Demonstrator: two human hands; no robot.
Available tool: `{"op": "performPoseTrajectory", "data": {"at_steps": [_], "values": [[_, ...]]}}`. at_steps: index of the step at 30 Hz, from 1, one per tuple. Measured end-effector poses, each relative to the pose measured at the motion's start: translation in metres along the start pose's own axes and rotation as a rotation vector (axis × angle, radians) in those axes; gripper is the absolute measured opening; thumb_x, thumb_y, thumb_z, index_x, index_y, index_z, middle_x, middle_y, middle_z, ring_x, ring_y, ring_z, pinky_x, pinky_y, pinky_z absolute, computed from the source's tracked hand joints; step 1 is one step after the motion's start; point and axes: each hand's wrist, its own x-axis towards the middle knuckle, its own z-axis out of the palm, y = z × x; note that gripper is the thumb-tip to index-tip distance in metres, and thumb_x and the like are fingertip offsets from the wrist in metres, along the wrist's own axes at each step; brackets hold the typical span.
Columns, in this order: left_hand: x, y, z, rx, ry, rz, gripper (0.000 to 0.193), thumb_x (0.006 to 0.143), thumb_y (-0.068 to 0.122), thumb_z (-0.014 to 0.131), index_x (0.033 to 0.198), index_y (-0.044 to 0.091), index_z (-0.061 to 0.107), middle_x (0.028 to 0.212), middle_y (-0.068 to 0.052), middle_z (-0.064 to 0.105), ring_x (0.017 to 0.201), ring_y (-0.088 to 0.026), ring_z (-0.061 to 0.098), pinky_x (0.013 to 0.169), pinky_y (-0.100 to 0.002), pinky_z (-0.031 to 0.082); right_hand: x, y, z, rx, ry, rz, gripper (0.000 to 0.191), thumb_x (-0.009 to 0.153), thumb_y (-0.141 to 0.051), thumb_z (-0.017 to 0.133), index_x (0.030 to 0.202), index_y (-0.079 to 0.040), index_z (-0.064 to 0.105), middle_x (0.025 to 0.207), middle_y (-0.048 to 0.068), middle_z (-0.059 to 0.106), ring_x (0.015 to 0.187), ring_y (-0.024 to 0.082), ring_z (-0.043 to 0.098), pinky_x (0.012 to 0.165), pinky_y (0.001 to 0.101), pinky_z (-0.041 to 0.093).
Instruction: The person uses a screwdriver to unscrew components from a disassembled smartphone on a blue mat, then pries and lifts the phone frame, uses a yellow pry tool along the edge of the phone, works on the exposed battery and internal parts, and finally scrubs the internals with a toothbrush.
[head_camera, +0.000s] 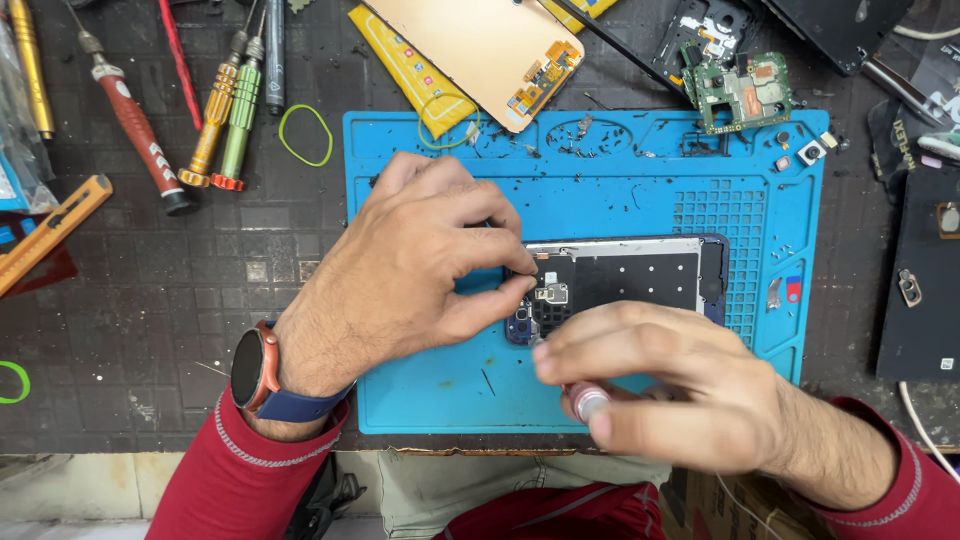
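Where the dark bench runs out to the far left, an orange utility knife (55, 228) lies slanted, and beside it a row of screwdrivers (228, 110) with red, yellow and green handles fans out above a loop of green rubber band (305, 134). Next comes the left hand (415, 262), a watch (256, 370) with a blue strap on its wrist, resting on the blue work mat (600, 200); its thumb and forefinger are closed in a pinch at the near end of the opened phone (620, 280), though what sits between the fingertips, if anything, is too small to tell. The phone lies flat on the mat with its long axis running left to right, so its body stretches away to the right of that pinch. The right hand (660, 385) hovers just in front of the same end, blurred, its fingers curled around a small tool (588, 402) with a pale rounded cap. Both hands meet at the phone's left end, the left one nearer to it. Further right, a green circuit board (745, 95) lies at the mat's top edge.
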Motion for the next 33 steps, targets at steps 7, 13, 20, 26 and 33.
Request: {"op": "performPoseTrajectory", "data": {"at_steps": [7,13,20,26,33], "values": [[0.0004,0.0002,0.0019,-0.008,0.012,0.01,0.015,0.082,0.022,0.082,0.087,0.013,0.071,0.094,0.0,0.064,0.095,-0.024,0.057,0.088,-0.041,0.039,0.0068,0.0055,0.0028,-0.031,0.025,-0.191,0.032,0.095,0.004,0.077,0.108,-0.007,0.05,0.109,0.017,0.06,0.097,0.035,0.069,0.087,0.0508,0.064],[0.0016,0.0013,0.0001,-0.005,0.014,0.004,0.015,0.082,0.022,0.082,0.086,0.013,0.071,0.092,0.0,0.064,0.094,-0.024,0.057,0.086,-0.041,0.04,0.0034,0.0029,0.0035,0.015,0.031,0.033,0.036,0.086,0.013,0.069,0.109,-0.007,0.05,0.114,0.015,0.068,0.101,0.034,0.075,0.091,0.0526,0.064],[-0.001,0.0017,-0.0025,0.006,0.015,0.017,0.015,0.083,0.023,0.081,0.088,0.012,0.071,0.094,-0.001,0.063,0.095,-0.025,0.057,0.087,-0.042,0.04,-0.0011,0.0005,0.0051,0.023,0.026,0.002,0.036,0.087,0.011,0.073,0.109,-0.009,0.053,0.109,0.015,0.064,0.1,0.035,0.071,0.091,0.0493,0.063],[-0.0002,0.0033,-0.0022,0.002,0.011,0.017,0.016,0.083,0.023,0.081,0.088,0.012,0.071,0.094,-0.001,0.064,0.097,-0.025,0.058,0.088,-0.042,0.04,0.0008,0.0005,0.008,0.06,0.082,0.059,0.037,0.086,0.011,0.068,0.11,-0.008,0.048,0.114,0.018,0.065,0.105,0.037,0.07,0.095,0.0532,0.059],[0.0015,0.0049,-0.0069,-0.034,0.009,0.086,0.014,0.078,0.023,0.081,0.086,0.015,0.073,0.096,0.0,0.065,0.101,-0.025,0.06,0.099,-0.046,0.04,0.0038,-0.0039,0.0042,0.051,0.008,0.067,0.035,0.087,0.012,0.068,0.109,-0.008,0.05,0.114,0.014,0.066,0.106,0.034,0.072,0.096,0.0552,0.06]]}}
